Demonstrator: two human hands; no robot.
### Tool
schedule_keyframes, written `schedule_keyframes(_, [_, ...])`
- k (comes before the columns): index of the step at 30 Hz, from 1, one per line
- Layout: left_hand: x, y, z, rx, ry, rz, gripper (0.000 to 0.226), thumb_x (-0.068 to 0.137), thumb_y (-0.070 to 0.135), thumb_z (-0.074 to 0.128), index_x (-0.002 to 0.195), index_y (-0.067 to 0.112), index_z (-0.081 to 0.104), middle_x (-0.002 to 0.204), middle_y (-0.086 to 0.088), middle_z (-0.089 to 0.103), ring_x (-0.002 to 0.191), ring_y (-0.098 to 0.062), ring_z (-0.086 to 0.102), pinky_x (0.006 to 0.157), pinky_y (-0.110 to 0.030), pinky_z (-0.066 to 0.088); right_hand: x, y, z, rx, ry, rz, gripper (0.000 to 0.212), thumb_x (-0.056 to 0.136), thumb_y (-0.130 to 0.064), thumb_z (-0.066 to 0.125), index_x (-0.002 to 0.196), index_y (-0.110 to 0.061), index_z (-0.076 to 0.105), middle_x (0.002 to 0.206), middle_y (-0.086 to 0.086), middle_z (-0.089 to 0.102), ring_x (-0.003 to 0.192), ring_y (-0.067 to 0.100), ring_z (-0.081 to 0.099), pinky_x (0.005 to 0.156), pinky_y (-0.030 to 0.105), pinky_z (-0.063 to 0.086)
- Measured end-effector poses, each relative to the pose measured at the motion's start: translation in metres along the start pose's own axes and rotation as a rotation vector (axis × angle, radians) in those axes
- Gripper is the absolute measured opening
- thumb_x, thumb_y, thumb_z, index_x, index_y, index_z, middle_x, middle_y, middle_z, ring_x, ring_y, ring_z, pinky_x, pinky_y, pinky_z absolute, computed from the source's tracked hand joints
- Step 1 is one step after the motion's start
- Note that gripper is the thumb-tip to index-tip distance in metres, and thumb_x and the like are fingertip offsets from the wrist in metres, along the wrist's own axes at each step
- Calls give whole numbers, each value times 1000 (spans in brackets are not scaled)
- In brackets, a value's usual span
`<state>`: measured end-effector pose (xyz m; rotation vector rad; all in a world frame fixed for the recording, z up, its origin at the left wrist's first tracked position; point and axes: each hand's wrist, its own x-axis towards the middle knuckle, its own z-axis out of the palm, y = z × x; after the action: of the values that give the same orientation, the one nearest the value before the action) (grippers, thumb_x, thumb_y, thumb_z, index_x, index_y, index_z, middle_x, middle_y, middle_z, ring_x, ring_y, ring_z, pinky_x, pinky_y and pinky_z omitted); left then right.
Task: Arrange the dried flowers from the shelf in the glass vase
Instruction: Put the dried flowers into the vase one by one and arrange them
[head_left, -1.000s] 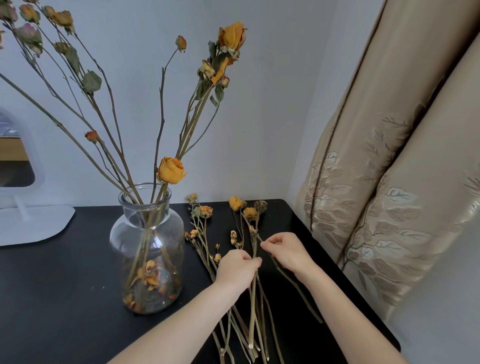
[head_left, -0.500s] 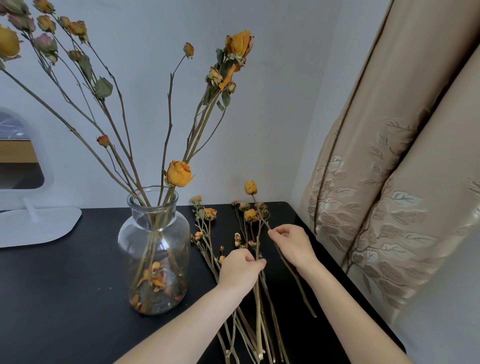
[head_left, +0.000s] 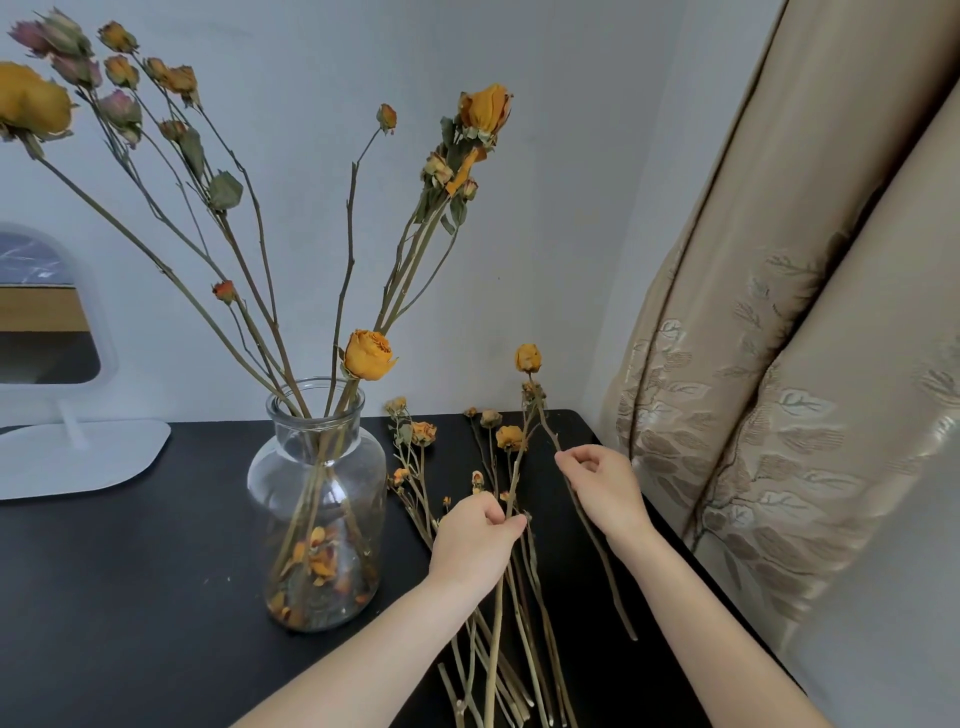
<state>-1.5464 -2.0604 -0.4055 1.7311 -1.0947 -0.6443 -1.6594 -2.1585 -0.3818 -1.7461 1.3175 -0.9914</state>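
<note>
A clear glass vase (head_left: 318, 499) stands on the black shelf top (head_left: 130, 597) and holds several tall dried stems with yellow and pink buds; loose petals lie at its bottom. To its right a bundle of dried flowers (head_left: 415, 457) lies flat. My left hand (head_left: 475, 540) pinches a thin stem whose yellow bud (head_left: 528, 357) is lifted above the shelf. My right hand (head_left: 597, 488) grips another stem (head_left: 602, 561) that slants down to the right; its head sits by the lifted bud.
A white stand mirror (head_left: 57, 395) sits at the back left of the shelf. A beige patterned curtain (head_left: 779, 364) hangs close on the right, beside the shelf's right edge. A grey wall runs behind.
Both hands have lifted their stems off the pile; the yellow bud has risen from the shelf to well above it. The view has tilted up slightly.
</note>
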Motion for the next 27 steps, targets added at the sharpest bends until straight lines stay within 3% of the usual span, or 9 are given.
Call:
schedule_keyframes(4, [-1,4,-4,8,24,31,28,90,26,56,66,17,45,75,-3,55,85,-16,57,64,-18,37,-2,-5,-3,36,54,-29,4,91,-25,57,90,-22,59,78,-7,61,75,3,57,59,13,37])
schedule_keyframes(11, [-13,13,-17,-14,44,126,27,91,25,56,67,17,47,63,5,46,67,-8,51,61,-16,35,-10,-23,-12,158,155,-111,15,91,-26,56,79,-34,54,71,-10,58,68,0,55,55,10,37])
schedule_keyframes(15, [-25,19,-31,-41,48,167,28,91,25,56,66,15,45,59,5,40,57,-7,40,58,-19,33,-15,-39,-18,212,183,-147,19,91,-25,56,76,-35,52,86,0,64,80,6,61,57,10,41])
schedule_keyframes(18, [-38,24,-46,-61,52,208,30,90,25,56,65,15,43,54,6,37,52,-4,37,53,-13,33,-19,-49,-21,239,193,-159,18,91,-24,56,77,-34,54,93,9,65,91,11,59,58,9,41])
schedule_keyframes(24, [-72,34,-76,-13,64,306,29,90,27,56,65,16,46,48,6,37,46,-1,37,54,-9,36,-34,-70,-26,267,207,-231,20,92,-23,55,75,-34,54,100,24,63,90,20,58,64,10,45])
schedule_keyframes(27, [-91,40,-89,-14,77,358,29,90,27,56,64,18,45,45,7,39,46,0,39,56,-7,37,-41,-86,-32,291,216,-281,18,92,-23,54,76,-31,57,99,27,62,74,30,59,55,6,44])
